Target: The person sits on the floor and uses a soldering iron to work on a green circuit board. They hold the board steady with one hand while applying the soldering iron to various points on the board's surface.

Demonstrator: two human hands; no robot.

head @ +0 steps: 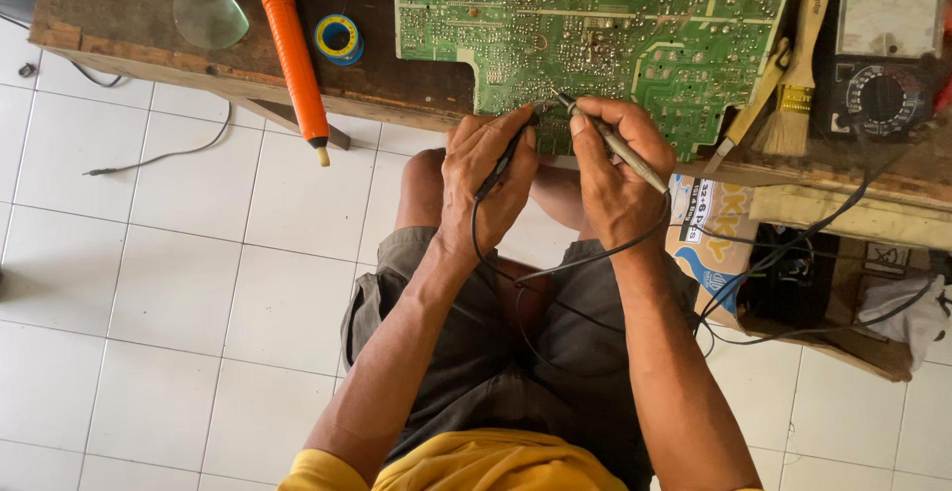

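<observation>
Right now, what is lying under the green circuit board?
The green circuit board rests on a worn wooden workbench, its near edge overhanging where the left hand and right hand hold test probes. Whatever lies on the bench directly beneath the board is covered.

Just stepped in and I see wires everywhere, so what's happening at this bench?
A seated person presses two thin test probes onto the near edge of a large green circuit board lying on a worn wooden bench. The left hand holds the black probe, the right hand the pale grey probe. Their leads trail towards a dial-type analogue meter at the right. An orange desoldering pump lies untouched at the left.
</observation>
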